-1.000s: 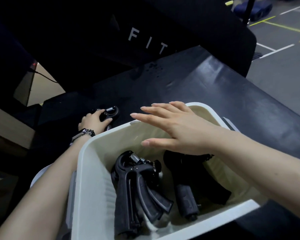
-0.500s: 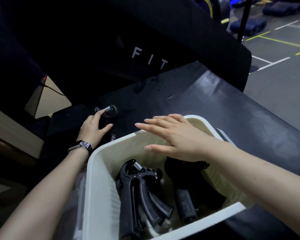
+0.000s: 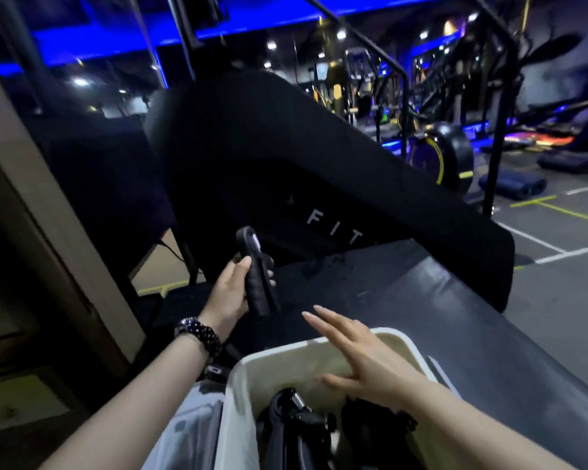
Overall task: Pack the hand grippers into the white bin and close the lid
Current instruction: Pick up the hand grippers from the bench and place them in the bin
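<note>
The white bin (image 3: 238, 395) stands at the bottom centre on a black padded bench (image 3: 404, 300). Inside it lie black hand grippers (image 3: 296, 422), partly cut off by the frame's lower edge. My left hand (image 3: 228, 293), with a watch on the wrist, holds another black hand gripper (image 3: 257, 279) upright in the air, above the bench and beyond the bin's far left corner. My right hand (image 3: 364, 361) hovers flat over the bin's far rim, fingers spread, holding nothing. A pale lid-like panel (image 3: 187, 432) lies left of the bin.
A black upright pad marked FIT (image 3: 319, 184) rises behind the bench. A beige wall edge (image 3: 48, 232) stands at the left. Gym machines and a black tyre (image 3: 452, 150) fill the background, with grey floor and painted lines at the right.
My left hand has closed on the hand gripper that lay on the bench and lifted it into the air. The camera has tilted up. My right hand stays over the bin.
</note>
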Tool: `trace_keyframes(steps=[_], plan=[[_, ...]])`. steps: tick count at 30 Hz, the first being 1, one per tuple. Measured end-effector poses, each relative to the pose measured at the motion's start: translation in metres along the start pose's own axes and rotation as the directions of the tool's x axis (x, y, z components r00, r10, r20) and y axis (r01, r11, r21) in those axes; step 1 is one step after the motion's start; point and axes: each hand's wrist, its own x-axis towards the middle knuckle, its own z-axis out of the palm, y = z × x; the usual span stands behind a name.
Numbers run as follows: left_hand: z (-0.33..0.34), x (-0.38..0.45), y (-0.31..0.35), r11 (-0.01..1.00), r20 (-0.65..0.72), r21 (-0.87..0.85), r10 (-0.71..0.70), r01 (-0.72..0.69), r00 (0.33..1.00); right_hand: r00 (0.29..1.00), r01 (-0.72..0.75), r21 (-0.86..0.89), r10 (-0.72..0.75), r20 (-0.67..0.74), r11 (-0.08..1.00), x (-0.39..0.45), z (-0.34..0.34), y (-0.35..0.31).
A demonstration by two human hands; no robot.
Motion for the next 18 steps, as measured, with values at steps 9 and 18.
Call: trace_keyframes(steps=[9, 18], plan=[[0.030, -0.086, 0.027, 0.871, 0.198, -0.248, -0.383, 0.424, 0.902, 0.984, 0.059, -0.115, -0.077, -0.160, 0.992, -0.016, -0.037, -0.044], [0.047, -0.133, 0.022, 0.875, 0.323, -0.166, -0.387, 0.454, 0.863, 0.996, 0.017, 0.023, -0.015, -0.084, 1.000, -0.038, -0.077, -0.055]])
